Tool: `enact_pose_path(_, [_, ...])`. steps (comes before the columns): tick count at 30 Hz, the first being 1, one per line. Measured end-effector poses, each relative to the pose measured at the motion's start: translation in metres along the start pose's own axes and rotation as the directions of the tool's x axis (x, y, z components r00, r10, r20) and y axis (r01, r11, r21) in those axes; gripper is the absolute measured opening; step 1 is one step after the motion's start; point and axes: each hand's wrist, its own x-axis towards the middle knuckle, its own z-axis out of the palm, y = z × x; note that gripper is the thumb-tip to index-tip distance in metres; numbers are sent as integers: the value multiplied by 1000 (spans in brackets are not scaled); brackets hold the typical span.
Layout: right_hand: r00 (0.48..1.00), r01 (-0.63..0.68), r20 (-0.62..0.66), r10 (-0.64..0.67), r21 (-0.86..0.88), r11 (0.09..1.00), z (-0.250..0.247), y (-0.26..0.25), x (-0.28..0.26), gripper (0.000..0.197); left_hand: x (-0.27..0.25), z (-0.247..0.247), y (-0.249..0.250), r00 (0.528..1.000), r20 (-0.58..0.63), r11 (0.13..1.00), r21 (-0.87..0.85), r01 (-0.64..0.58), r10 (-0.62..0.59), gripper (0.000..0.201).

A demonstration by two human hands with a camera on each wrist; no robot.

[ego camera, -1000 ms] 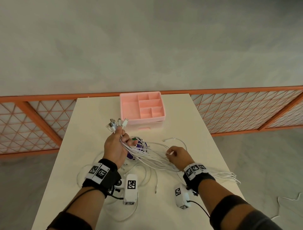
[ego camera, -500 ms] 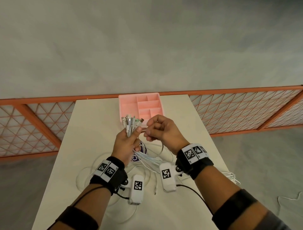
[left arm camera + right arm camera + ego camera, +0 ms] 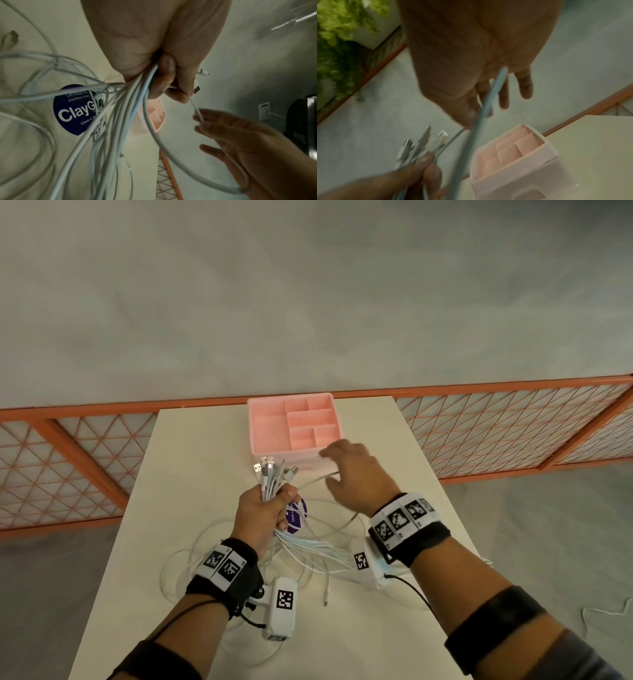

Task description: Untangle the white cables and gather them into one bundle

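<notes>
My left hand (image 3: 274,503) grips a bunch of white cables (image 3: 270,484) just below their plug ends, which stick up in front of the pink tray. Below the fist the cables (image 3: 308,553) hang down and spread in tangled loops over the table. My right hand (image 3: 352,470) hovers to the right of the plugs with its fingers spread. One white cable (image 3: 197,111) runs from the left fist across the right hand's (image 3: 236,136) straight fingers and loops back. In the blurred right wrist view that cable (image 3: 488,102) crosses the open fingers (image 3: 525,86).
A pink compartment tray (image 3: 265,428) stands at the table's far edge, just beyond the hands. A round purple sticker (image 3: 297,518) lies on the cream table (image 3: 191,474) under the cables. A loose plug end (image 3: 325,602) lies near my left wrist. An orange lattice fence (image 3: 496,433) runs behind.
The right hand lifted a cable end from the table to the left hand's bunch, then let go and swung out to the right with its fingers spread. The left hand keeps its grip.
</notes>
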Motion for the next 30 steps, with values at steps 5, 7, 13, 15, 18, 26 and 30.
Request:
enact_pose_path(5, [986, 75, 135, -93, 134, 988, 13, -13, 0, 23, 0, 2, -1, 1000, 23, 1000, -6, -16, 17, 7])
enact_pose_path(7, [994, 99, 3, -105, 305, 947, 7, -10, 3, 18, 0, -1, -1, 999, 52, 1000, -18, 6, -5, 9])
enact_pose_path(13, [831, 255, -506, 229, 715, 651, -51, -10, 20, 12, 3, -8, -4, 998, 57, 999, -25, 35, -33, 8])
enact_pose_path(15, [747, 293, -560, 359, 761, 578, -67, -4, 23, 12, 3, -9, -3, 998, 46, 999, -35, 38, -37, 8])
enact_pose_path(18, [733, 124, -507, 453, 755, 644, -63, 15, 26, 15, 6, -8, 0, 1000, 5, 1000, 3, 3, -3, 7])
enact_pose_path(26, [979, -71, -190, 71, 2, 997, -11, 11, 6, 63, 9, 4, 3, 997, -20, 985, 159, -67, 71, 2])
enact_pose_path(30, [986, 85, 135, -102, 128, 988, 11, -6, 10, 25, 10, 9, 3, 997, -9, 986, 146, -79, 82, 5])
